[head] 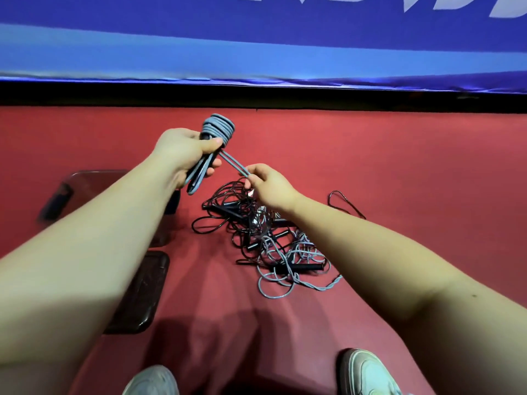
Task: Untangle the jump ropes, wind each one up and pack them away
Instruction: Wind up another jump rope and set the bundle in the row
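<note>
We're holding the grey rope [219, 128] up just above the middle of the frame, and it's nearly wound. Our left hand [182, 151] has its fingers curled tight round the handles and the folded strands, with a neat stack of coils sitting above the fist. Our right hand [271, 186] pinches the last doubled bit of the same rope between thumb and fingertips, so that it runs taut between the two hands. As we read it, a turn or two and a tuck should finish this one.

There's plenty left, though. The pile [262, 238] lies on the red floor [399, 155] below our right hand, right of centre. It's black cords, grey cords and black handles all knotted together, and we can't tell how many ropes are in there. One black loop [345, 203] strays out to the right.

Packing doesn't look started either. At the left edge there's a clear tub [91, 182] and a second tub [145, 292] lower down. No wound rope shows in either, though our left arm hides part of both.
</note>
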Motion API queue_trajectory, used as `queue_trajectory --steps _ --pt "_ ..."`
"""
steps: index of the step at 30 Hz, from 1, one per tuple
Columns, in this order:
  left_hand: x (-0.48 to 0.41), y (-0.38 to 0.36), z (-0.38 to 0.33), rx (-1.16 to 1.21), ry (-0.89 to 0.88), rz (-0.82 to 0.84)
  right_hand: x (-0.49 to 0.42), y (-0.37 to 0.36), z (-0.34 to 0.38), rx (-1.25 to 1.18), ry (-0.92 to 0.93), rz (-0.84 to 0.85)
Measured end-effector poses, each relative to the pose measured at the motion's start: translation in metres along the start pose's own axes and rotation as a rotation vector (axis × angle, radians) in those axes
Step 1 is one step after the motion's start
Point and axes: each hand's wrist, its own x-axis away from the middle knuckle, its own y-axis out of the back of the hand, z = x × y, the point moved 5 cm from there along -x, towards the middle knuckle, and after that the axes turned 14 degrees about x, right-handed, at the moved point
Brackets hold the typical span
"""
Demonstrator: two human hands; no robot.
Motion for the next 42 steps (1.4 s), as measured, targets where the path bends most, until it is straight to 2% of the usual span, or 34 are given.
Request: queue_trajectory --steps 4,7,10,13,17,20,25,30,35,42 --pt "-0.006 0.014 -0.003 0.038 -0.063 -0.066 0.006 0.012 -0.006 0.146 -0.046 0.032" --pt "-0.005 0.016 0.0 -0.015 -0.084 -0.038 0.015 0.025 0.0 0.315 0.023 0.018" --pt "-0.002 0.016 0.005 -0.09 -0.089 0.019 0.027 0.04 0.02 0.419 0.134 0.02" --pt "-0.001 0.008 0.004 -0.137 -0.118 0.062 0.035 0.054 0.047 0.571 0.247 -0.099" --pt "0.0 -0.011 0.002 -0.219 -0.116 0.169 0.039 0.071 0.07 0.628 0.315 -0.225" --pt "0.003 -0.019 0.007 -0.302 -0.076 0.262 0.042 0.071 0.077 0.813 0.402 -0.226" --pt "0.01 -0.024 0.013 -0.355 0.025 0.373 0.044 0.08 0.079 0.857 0.414 -0.239" --pt "0.021 -0.04 0.014 -0.568 0.034 0.452 0.041 0.085 0.088 0.962 0.447 -0.235" --pt "0.024 -0.053 0.011 -0.539 0.07 0.43 0.028 0.1 0.077 0.8 0.358 -0.212" --pt "0.044 -0.071 0.004 -0.659 -0.012 0.46 0.027 0.094 0.04 0.355 0.142 0.09"
